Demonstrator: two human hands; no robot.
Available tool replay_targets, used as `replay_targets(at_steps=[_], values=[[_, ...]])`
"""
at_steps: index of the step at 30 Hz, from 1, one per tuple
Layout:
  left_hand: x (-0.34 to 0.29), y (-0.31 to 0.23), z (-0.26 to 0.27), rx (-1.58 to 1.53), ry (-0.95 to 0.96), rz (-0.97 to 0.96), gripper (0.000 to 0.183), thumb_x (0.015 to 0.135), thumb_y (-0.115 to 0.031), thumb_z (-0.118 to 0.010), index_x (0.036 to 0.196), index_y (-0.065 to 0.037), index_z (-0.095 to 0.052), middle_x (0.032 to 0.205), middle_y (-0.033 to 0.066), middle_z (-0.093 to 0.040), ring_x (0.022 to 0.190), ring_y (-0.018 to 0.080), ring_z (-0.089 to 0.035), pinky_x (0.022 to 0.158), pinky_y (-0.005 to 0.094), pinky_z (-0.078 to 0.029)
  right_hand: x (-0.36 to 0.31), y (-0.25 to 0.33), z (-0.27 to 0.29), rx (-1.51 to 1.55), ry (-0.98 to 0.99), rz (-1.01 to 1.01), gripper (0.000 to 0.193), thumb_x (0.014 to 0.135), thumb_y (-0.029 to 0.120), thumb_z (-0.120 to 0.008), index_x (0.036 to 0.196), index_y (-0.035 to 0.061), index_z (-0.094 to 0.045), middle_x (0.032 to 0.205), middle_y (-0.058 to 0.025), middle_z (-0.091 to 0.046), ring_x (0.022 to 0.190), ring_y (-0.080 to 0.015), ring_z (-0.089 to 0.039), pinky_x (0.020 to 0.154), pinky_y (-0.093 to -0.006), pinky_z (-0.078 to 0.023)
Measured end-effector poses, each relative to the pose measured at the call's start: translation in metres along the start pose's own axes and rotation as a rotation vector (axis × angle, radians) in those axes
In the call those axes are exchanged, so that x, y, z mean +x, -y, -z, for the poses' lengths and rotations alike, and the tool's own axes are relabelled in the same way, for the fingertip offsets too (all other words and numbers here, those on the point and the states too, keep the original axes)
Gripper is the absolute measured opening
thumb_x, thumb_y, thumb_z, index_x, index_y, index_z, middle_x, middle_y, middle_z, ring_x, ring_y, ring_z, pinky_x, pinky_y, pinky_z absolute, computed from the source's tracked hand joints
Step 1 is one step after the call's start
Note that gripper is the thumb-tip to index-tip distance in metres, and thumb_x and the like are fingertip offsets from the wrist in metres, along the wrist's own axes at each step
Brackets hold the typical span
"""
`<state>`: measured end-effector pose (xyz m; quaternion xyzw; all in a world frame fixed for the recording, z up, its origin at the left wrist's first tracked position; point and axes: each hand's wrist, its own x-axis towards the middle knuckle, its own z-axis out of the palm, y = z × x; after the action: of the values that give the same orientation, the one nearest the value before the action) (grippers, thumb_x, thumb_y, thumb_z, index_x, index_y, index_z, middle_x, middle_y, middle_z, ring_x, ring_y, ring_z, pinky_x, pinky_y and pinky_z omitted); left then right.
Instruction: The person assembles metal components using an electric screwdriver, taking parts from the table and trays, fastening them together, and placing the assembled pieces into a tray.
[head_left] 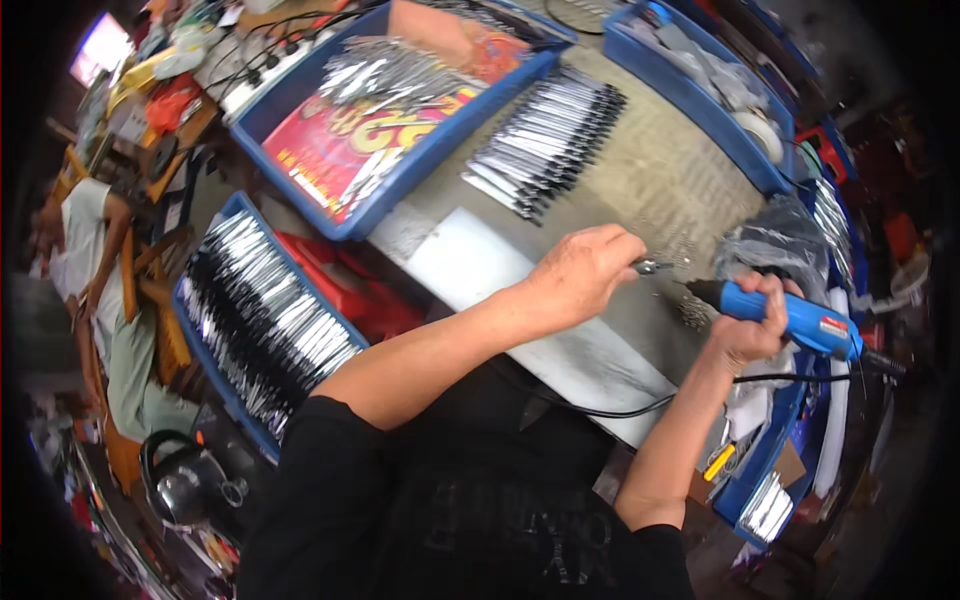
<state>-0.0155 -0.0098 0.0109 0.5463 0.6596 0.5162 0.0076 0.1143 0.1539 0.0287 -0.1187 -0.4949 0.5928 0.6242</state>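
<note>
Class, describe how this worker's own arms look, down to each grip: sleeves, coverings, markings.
The left sleeve and right sleeve are short and black, matching the black shirt, which has faint lettering in front. Both forearms are bare. The left grip and right grip are ungloved hands.

Our left forearm (pixel 450 350) slants up to the right, our left hand (pixel 585 272) bent into a fingertip pinch; our right forearm (pixel 685 440) stands steeper, our right hand (pixel 752 328) curled in a wrapping grip, near the left but apart
</note>
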Motion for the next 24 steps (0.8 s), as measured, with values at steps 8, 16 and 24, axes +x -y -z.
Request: replay_targets(at_steps=[8,16,24], values=[[-0.095,-0.031,0.128,-0.06,-0.018,0.414,0.041,0.071,0.0,-0.063,0.111,-0.003,-0.054,0.082,0.0063,-0.056,0.066,0.0113,-0.053,0.059,0.0237,-0.043,0.019,-0.023,0.066,0.161,-0.054,-0.131,0.024,0.076,0.012,-0.052,0.096,0.0023,-0.042,0.069,-0.0089,-0.049,0.063,-0.0205,-0.046,0.066,-0.0368,-0.042],[-0.211,0.006,0.236,-0.139,-0.653,0.9,0.015,0.07,0.0,-0.063,0.082,-0.003,-0.055,0.066,0.0003,-0.055,0.057,0.0047,-0.05,0.049,0.0175,-0.04,0.019,-0.028,0.058,0.14,-0.068,-0.157,0.022,0.075,0.012,-0.055,0.092,0.0015,-0.046,0.071,-0.0091,-0.05,0.065,-0.022,-0.047,0.067,-0.0378,-0.04],[-0.266,0.051,0.229,-0.194,-0.986,0.997,0.016,0.071,0.001,-0.064,0.08,-0.001,-0.052,0.065,0.0065,-0.057,0.054,0.0117,-0.057,0.047,0.0211,-0.048,0.024,-0.033,0.066,0.131,-0.067,-0.143,0.02,0.074,0.01,-0.056,0.089,-0.0002,-0.048,0.07,-0.0106,-0.052,0.065,-0.0233,-0.048,0.067,-0.0391,-0.041]])
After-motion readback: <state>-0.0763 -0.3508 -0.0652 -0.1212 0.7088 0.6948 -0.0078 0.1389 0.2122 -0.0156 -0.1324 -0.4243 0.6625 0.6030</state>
